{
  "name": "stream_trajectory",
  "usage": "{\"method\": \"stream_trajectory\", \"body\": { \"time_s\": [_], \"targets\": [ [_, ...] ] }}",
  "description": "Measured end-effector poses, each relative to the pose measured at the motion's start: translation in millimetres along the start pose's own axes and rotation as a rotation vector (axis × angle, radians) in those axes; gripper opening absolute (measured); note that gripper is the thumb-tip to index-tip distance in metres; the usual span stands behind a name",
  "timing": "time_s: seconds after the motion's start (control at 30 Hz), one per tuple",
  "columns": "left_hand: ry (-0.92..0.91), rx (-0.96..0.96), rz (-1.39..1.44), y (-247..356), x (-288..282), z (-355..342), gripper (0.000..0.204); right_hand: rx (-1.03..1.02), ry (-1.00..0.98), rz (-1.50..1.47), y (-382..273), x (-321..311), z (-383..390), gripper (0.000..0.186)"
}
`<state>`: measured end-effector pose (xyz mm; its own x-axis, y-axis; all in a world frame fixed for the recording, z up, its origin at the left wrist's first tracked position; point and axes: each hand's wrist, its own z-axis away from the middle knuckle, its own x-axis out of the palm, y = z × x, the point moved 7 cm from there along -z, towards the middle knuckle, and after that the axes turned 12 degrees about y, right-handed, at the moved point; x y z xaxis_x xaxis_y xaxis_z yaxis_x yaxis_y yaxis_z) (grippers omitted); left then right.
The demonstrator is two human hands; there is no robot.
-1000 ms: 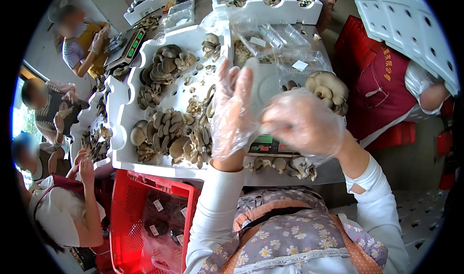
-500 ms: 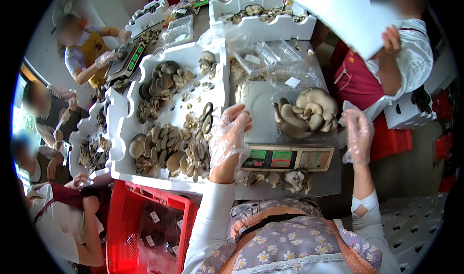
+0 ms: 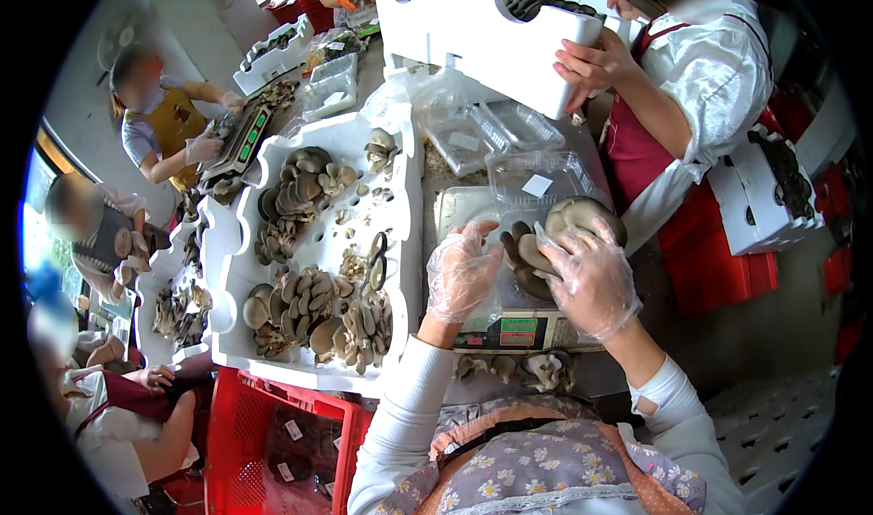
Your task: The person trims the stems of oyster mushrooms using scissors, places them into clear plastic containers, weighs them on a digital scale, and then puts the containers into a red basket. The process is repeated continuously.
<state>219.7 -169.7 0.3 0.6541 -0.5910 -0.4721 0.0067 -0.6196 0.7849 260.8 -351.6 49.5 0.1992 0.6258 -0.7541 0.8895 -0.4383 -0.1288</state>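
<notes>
Both my hands wear clear plastic gloves. My left hand (image 3: 461, 274) and my right hand (image 3: 593, 277) are closed around a bunch of grey-brown oyster mushrooms (image 3: 546, 233) that rests on the tray of a digital scale (image 3: 514, 331). Left of the scale stands a white foam box (image 3: 409, 192) with several clusters of oyster mushrooms (image 3: 314, 310) and a pair of scissors (image 3: 376, 259) lying in it. Clear plastic punnets (image 3: 536, 177) lie just beyond the scale.
A person in a red apron (image 3: 673, 106) across the table holds a white foam box (image 3: 491, 38). Other people (image 3: 159, 124) work at the left by more foam boxes. A red crate (image 3: 282, 442) stands below the table edge at lower left.
My right hand came in from the right of the scale onto the mushroom bunch. My left hand moved right from the foam box to the bunch. The person opposite lowered a foam box.
</notes>
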Motion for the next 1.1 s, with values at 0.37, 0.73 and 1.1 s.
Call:
{"method": "stream_trajectory", "body": {
  "time_s": [0.37,0.73,1.1],
  "targets": [
    [-0.067,0.059,-0.31,27.5,33.9,-16.5,0.038,0.002,0.094,-0.012,10.8,-12.9,20.3,0.053],
    [-0.107,0.021,-0.302,22.5,58.9,-24.1,0.033,0.064,0.16,-0.088,26.2,-22.6,32.0,0.043],
    [0.055,-0.543,0.62,12.7,7.3,-22.1,0.022,0.037,0.098,-0.074,25.7,-14.6,33.9,0.045]
  ]
}}
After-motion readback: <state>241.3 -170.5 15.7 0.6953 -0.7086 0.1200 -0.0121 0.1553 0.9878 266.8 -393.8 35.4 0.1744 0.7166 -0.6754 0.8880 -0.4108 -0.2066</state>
